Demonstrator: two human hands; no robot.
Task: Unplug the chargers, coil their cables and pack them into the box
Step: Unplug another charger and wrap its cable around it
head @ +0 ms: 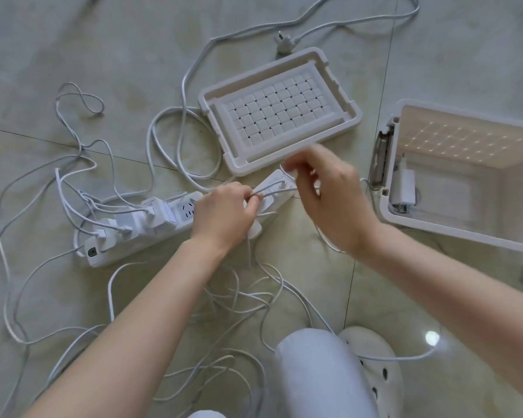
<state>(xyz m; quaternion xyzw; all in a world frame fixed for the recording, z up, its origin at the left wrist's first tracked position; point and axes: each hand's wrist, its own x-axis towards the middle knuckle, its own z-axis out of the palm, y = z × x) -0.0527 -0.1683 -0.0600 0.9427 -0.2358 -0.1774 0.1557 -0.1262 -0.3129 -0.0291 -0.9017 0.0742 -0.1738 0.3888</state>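
A white power strip (139,233) lies on the tiled floor with several white chargers (154,217) plugged into its left half. My left hand (224,215) holds a white charger (254,229) and pinches its thin white cable (264,193) over the strip's right end. My right hand (323,194) is raised just right of it, fingers curled round the same cable near the lid's edge; it is blurred. The open white box (396,218) stands at right, one white charger (402,188) inside it.
The box's white lid (338,122) lies upside down behind my hands. Loose white cables sprawl over the floor to the left and in front (233,300). A thicker cord with a plug (283,45) runs at the back. My knee and white clog (372,366) are at bottom.
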